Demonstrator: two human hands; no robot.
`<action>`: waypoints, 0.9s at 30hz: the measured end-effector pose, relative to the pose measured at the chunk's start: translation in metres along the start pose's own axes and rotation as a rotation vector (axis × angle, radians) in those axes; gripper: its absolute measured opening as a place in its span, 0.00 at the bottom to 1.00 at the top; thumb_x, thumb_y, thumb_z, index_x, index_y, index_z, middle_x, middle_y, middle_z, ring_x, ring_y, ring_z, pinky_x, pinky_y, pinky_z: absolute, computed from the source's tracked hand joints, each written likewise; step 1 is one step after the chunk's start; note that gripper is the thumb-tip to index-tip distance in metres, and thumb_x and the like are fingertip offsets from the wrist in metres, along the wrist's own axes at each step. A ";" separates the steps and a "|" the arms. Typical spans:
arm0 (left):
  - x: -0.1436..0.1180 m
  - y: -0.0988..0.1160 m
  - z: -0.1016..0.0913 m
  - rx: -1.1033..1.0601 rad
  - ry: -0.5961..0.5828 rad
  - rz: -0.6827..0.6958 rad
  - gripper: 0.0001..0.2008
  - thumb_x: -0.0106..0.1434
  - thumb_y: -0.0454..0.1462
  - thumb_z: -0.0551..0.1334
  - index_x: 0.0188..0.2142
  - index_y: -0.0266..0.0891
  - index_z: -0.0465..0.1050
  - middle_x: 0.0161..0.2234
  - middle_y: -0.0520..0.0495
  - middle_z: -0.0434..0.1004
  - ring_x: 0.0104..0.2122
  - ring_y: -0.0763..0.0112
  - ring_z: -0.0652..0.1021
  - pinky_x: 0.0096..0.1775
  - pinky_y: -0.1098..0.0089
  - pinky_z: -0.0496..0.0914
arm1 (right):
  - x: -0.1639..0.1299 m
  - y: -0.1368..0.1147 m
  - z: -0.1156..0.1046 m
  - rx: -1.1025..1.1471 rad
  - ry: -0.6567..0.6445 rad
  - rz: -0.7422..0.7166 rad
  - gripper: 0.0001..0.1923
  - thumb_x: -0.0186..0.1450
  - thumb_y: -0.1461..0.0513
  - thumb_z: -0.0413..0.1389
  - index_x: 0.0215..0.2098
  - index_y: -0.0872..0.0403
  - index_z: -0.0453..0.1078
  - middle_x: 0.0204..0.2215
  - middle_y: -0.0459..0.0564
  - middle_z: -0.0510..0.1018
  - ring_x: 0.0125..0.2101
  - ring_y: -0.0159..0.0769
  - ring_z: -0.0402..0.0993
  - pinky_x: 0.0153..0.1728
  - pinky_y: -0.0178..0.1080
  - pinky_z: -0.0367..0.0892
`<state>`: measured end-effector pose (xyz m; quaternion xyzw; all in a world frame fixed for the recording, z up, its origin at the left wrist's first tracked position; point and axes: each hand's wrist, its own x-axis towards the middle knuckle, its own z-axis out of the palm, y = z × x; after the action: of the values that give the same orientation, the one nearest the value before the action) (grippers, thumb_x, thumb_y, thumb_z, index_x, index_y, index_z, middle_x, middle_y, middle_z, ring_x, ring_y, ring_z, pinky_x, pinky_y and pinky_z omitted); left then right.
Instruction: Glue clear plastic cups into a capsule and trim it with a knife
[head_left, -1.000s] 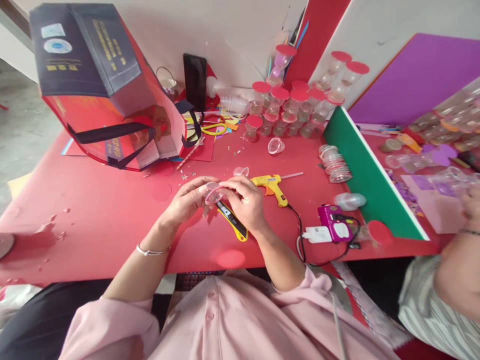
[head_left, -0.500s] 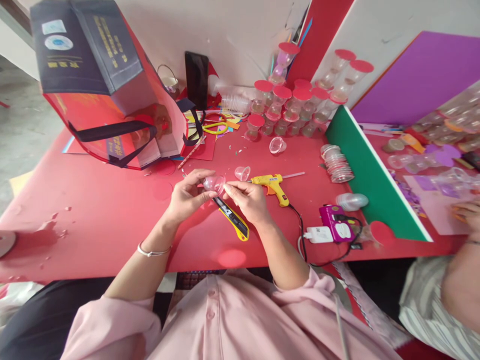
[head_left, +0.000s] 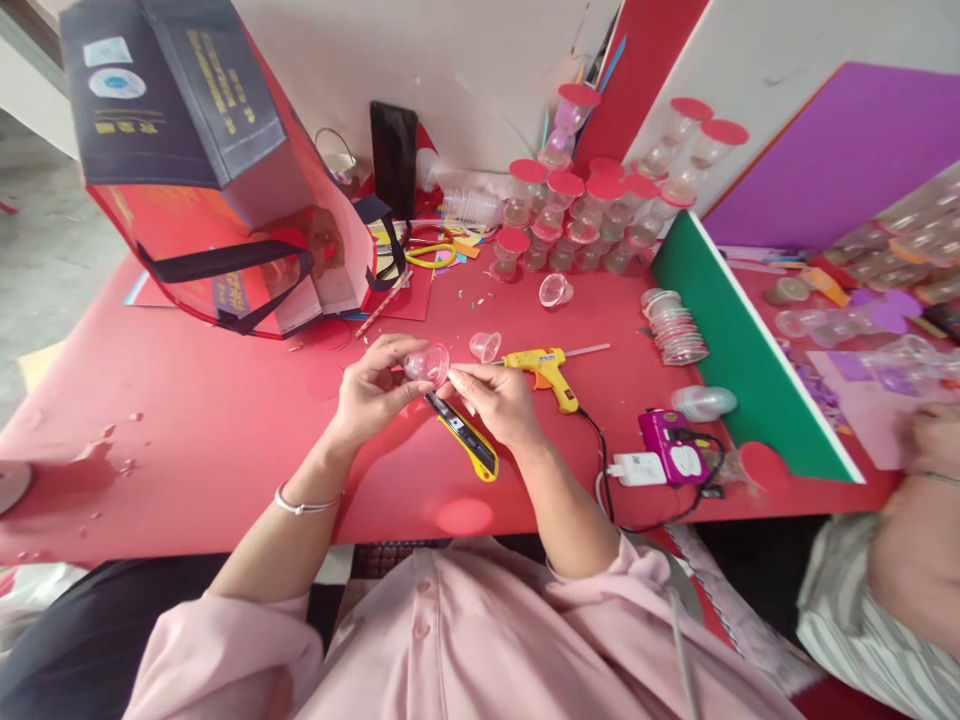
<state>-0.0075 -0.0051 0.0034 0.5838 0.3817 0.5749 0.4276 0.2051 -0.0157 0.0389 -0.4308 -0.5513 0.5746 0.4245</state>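
Observation:
Between the thumb and fingers of my left hand (head_left: 369,392) is a small clear plastic cup (head_left: 429,366), tilted with its mouth toward the right. My right hand (head_left: 499,402) is closed in a pinch at the cup's rim. A yellow and black box cutter (head_left: 469,440) lies on the red table just below both hands. Another clear cup (head_left: 485,347) rests on its side behind my right fingers. Partly covered by that hand, a yellow hot glue gun (head_left: 547,372) has a glue stick poking out of its back.
Cup hourglasses with red discs (head_left: 564,190) stand at the back. A red and navy bag (head_left: 247,200) occupies the left. Stacked cups (head_left: 675,328) lie beside a green divider (head_left: 750,350). A purple power adapter (head_left: 675,445) sits front right. Another person's arm (head_left: 934,450) is beyond the divider.
In my fingers the clear cup has turned slightly, so its mouth shows more. The other person's hand at the right has shifted a little. Things on my table stay put.

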 end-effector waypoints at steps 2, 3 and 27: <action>0.000 0.001 0.000 0.012 0.003 0.015 0.27 0.52 0.37 0.83 0.52 0.45 0.86 0.49 0.41 0.79 0.44 0.65 0.80 0.40 0.70 0.78 | 0.000 0.001 0.000 -0.035 0.010 -0.021 0.19 0.69 0.48 0.61 0.32 0.53 0.83 0.20 0.43 0.76 0.20 0.27 0.60 0.22 0.32 0.57; 0.000 0.001 0.000 0.023 0.002 0.029 0.26 0.52 0.37 0.83 0.52 0.44 0.86 0.49 0.41 0.79 0.44 0.64 0.80 0.40 0.70 0.78 | 0.001 0.002 0.001 -0.059 0.022 -0.033 0.19 0.69 0.48 0.60 0.32 0.52 0.83 0.22 0.43 0.78 0.21 0.27 0.62 0.23 0.32 0.59; -0.003 0.004 0.009 -0.019 0.064 -0.050 0.22 0.57 0.40 0.80 0.50 0.42 0.85 0.45 0.44 0.79 0.38 0.71 0.79 0.40 0.72 0.77 | -0.003 0.007 0.005 -0.226 0.002 -0.185 0.19 0.75 0.50 0.56 0.37 0.52 0.83 0.31 0.47 0.87 0.25 0.30 0.74 0.28 0.32 0.68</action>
<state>0.0014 -0.0094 0.0065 0.5516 0.4041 0.5860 0.4348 0.2013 -0.0200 0.0324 -0.4236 -0.6495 0.4669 0.4251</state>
